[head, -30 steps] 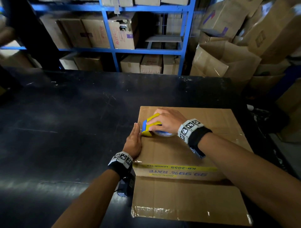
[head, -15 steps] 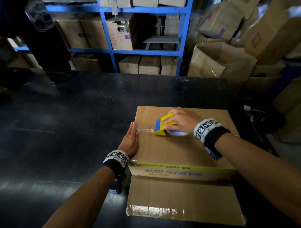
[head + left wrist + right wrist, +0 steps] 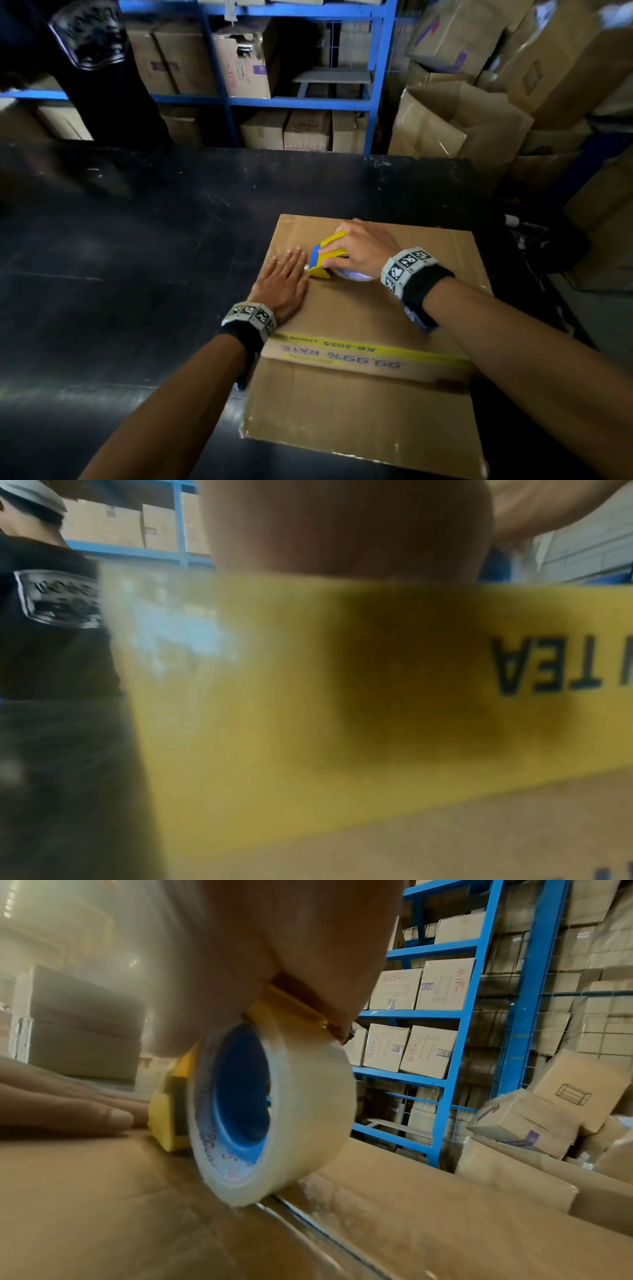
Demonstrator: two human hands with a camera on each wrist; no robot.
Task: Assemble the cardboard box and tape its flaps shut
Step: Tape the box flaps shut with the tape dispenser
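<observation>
A brown cardboard box with a yellow printed band stands on the black table, its top flaps closed. My right hand grips a yellow and blue tape dispenser holding a clear tape roll, which rests on the box top along the flap seam. My left hand lies flat with straight fingers on the box top at its left edge, just left of the dispenser, pressing on the tape end. The left wrist view shows only the blurred yellow band close up.
Blue metal shelving with stacked cartons stands behind the table. A pile of loose boxes fills the right side. A person in a dark shirt stands at the far left edge of the table.
My left hand has moved from the box's left side up onto its top. The dispenser has travelled to the right along the seam, then stayed near the left hand.
</observation>
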